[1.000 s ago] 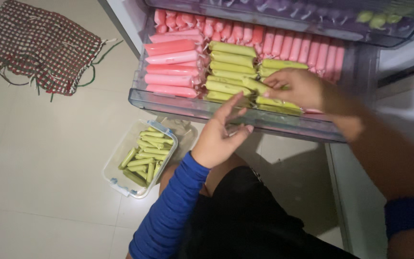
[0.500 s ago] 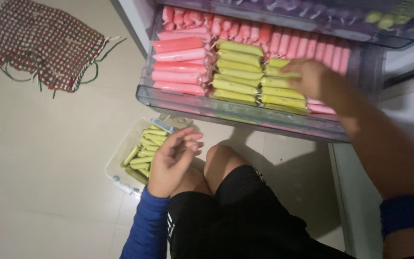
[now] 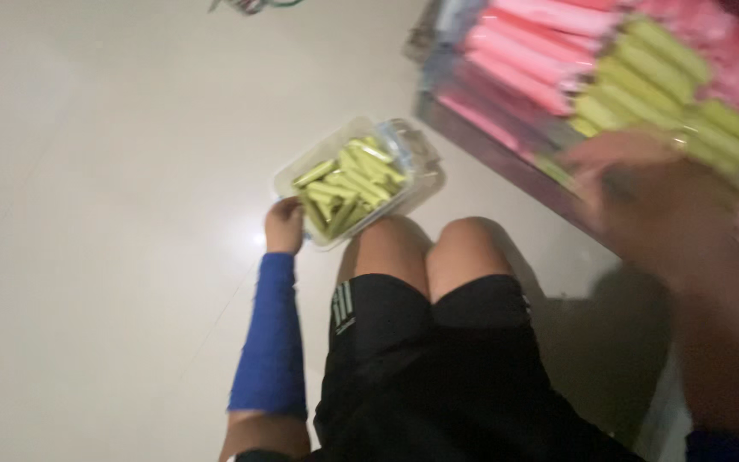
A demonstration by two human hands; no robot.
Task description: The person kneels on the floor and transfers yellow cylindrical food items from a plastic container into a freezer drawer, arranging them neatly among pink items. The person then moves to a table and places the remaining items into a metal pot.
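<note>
My left hand [image 3: 284, 226], with a blue sleeve on the forearm, reaches down to the near corner of a clear plastic box [image 3: 408, 150] on the floor, fingers at the green tubes [image 3: 345, 186] inside it. Whether it grips one is hidden. My right hand [image 3: 656, 201] is blurred, resting on the stacked green tubes [image 3: 656, 81] in the open freezer drawer [image 3: 472, 128]. Pink tubes [image 3: 519, 60] lie beside them in the drawer.
My bare knees [image 3: 429, 248] and black shorts fill the lower middle, between the box and the drawer. Pale tiled floor [image 3: 104, 257] spreads to the left. A bit of woven cloth shows at the top edge [image 3: 250, 5].
My left hand has dropped from the drawer front to the box on the floor. The view has swung down and left. My right hand stays on the green tubes in the drawer.
</note>
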